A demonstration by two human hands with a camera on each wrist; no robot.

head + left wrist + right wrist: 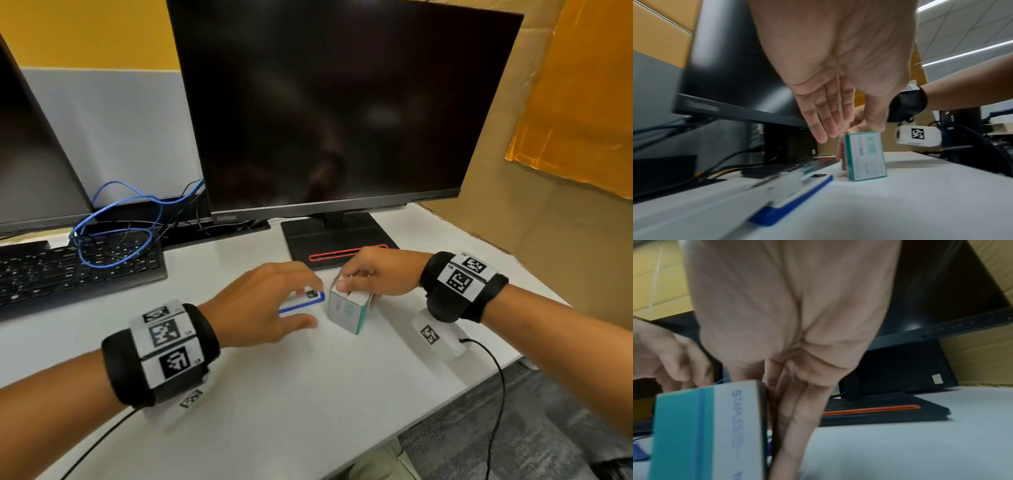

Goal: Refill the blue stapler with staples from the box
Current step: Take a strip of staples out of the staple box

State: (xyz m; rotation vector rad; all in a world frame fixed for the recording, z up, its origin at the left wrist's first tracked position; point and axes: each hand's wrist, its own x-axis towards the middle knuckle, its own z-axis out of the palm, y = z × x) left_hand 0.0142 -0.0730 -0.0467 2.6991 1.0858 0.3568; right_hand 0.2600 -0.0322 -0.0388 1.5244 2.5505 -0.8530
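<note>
The white and blue stapler [320, 297] lies flat on the white desk [274, 394], partly hidden under my left hand [308, 305]. That hand hovers just above the stapler [797, 194] with straight fingers [826, 120] and holds nothing. Right of the stapler, the teal and white staples box [346, 310] stands upright on the desk. My right hand [349, 279] grips the top of the box [866, 155], thumb on the near side and fingers [797, 402] down its far side. The box [705, 431] looks closed.
A large dark monitor [325, 113] stands behind, its black base [335, 236] with a red slot just beyond my hands. A keyboard [75, 270] with a looped blue cable [113, 233] lies at the left. The desk edge [496, 373] runs along the right.
</note>
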